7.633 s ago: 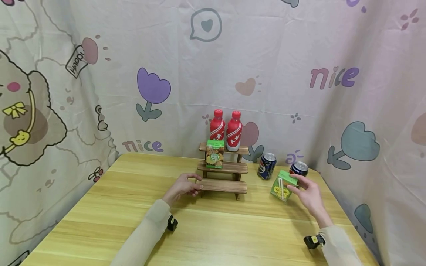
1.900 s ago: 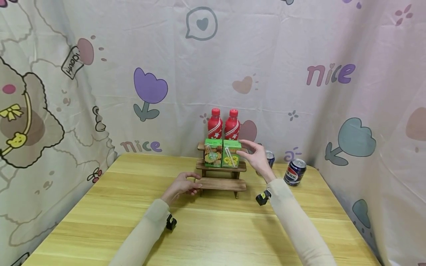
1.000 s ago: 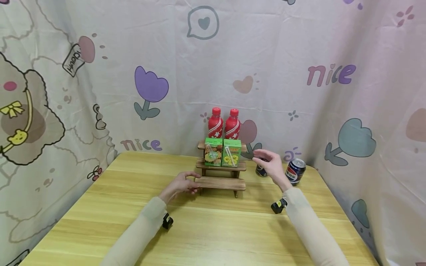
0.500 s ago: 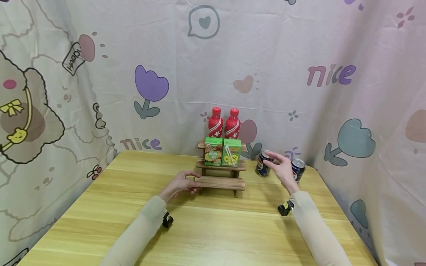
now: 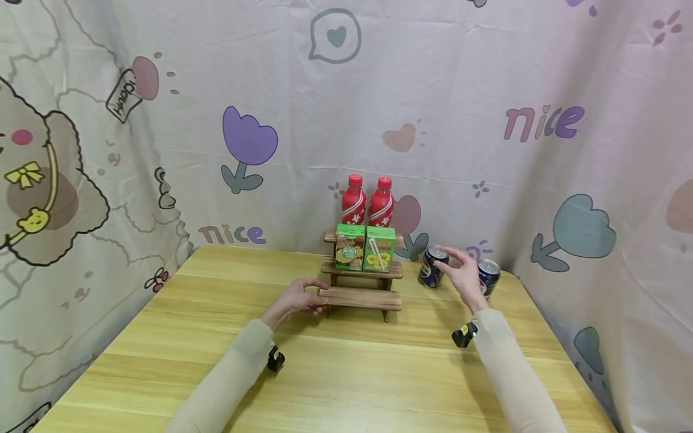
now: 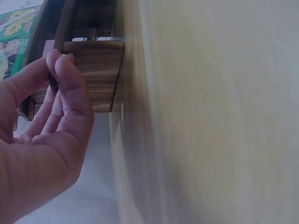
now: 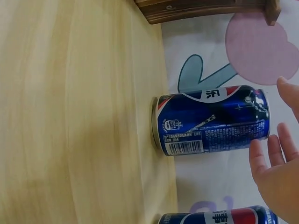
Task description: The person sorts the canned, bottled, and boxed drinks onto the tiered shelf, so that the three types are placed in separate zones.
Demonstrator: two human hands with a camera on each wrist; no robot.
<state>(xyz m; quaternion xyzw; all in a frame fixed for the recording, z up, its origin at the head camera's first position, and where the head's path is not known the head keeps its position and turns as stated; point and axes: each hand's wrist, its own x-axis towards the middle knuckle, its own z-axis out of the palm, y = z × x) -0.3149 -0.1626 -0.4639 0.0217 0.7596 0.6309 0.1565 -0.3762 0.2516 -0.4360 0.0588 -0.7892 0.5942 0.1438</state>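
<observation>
A small three-tier wooden shelf (image 5: 360,297) stands on the table, and my left hand (image 5: 296,300) pinches the left end of its lowest step between thumb and fingers, as the left wrist view also shows. Two green drink cartons (image 5: 349,248) stand side by side on the middle step. Behind them are two red bottles (image 5: 354,201) on the top step. My right hand (image 5: 462,275) is at the top of a blue soda can (image 7: 212,121), which stands upright on the table. Its thumb and fingers are spread to either side of the can's upper end.
A second blue soda can (image 5: 489,278) stands just right of my right hand. The wooden table (image 5: 346,379) ends at a printed cloth backdrop (image 5: 325,108) behind the shelf, with cloth on both sides too.
The right hand has brought a green carton from the right onto the middle step beside the other, let go, and moved right to the nearer can. The left hand stays on the step.
</observation>
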